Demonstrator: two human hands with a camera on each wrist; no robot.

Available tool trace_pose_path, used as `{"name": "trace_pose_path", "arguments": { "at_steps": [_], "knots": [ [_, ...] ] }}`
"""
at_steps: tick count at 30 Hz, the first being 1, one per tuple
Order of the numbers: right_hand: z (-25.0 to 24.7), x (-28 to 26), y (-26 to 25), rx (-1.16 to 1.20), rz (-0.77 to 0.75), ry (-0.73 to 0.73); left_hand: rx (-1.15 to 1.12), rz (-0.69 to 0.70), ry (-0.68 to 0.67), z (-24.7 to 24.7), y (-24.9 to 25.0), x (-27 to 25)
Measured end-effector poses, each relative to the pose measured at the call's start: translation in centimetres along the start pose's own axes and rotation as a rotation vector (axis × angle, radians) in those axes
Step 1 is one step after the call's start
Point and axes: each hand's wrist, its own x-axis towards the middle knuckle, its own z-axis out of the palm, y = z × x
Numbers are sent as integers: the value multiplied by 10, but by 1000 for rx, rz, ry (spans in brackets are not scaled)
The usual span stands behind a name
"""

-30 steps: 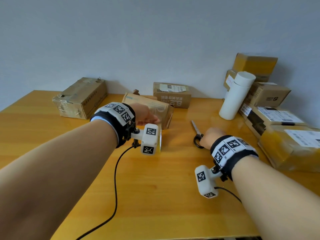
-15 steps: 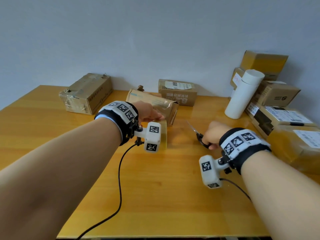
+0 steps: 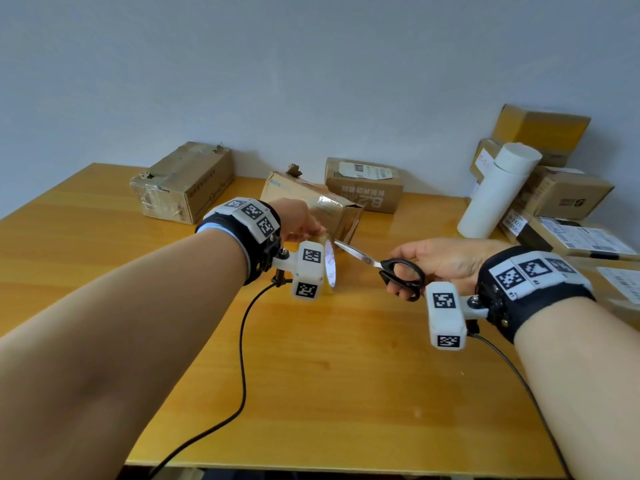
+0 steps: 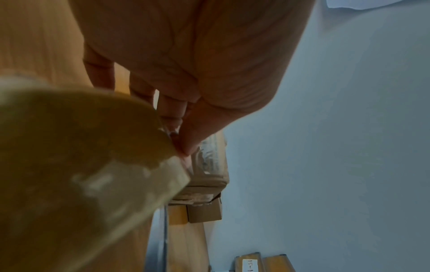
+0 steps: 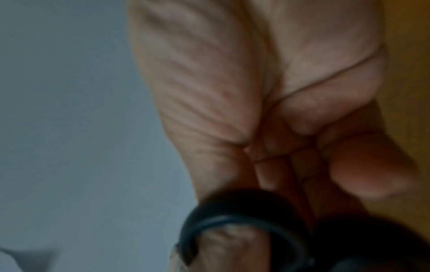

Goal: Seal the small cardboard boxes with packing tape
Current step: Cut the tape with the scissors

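Now the right hand (image 3: 438,263) has lifted the scissors (image 3: 379,263) off the surface (image 3: 329,358), where they lay a second ago, and swung them left toward the tape roll (image 3: 330,263); its fingers are curled through the black handles, and the right wrist view, though blurred, shows a handle loop round a finger; the blades point at the stretch of tape between roll and box, their tips just beside the top of the roll. Meanwhile the left hand (image 3: 298,220) has stayed at the near end of the middle box (image 3: 311,199), with the roll standing on edge just below it; its wrist view shows thumb and fingers pinched together at the edge of the roll, so this grip seems closed on the tape, though whether on the roll itself or on the drawn strip cannot be told. This suggests that a strip is already laid along the box and the cut is the step in hand. The box sits mid-surface, far of both hands, touching the left hand and a little apart from the scissors; further boxes lie at the far left (image 3: 183,181), far centre (image 3: 363,185) and stacked at the right (image 3: 568,202), beside a white cylinder (image 3: 495,192).
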Motion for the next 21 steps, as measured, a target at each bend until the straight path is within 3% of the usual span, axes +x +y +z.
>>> {"name": "trace_pose_path", "arguments": {
  "at_steps": [6,12,21],
  "knots": [
    [0,4,-4,-12,-63,-34,48,-3,-17,-4,-1,-2],
    [9,6,-10,225,-78,-98,99,14,-20,-7,-2,-2],
    [14,19,-15,165,-13,-127,7,-57,-24,-13,-8,0]
  ]
}}
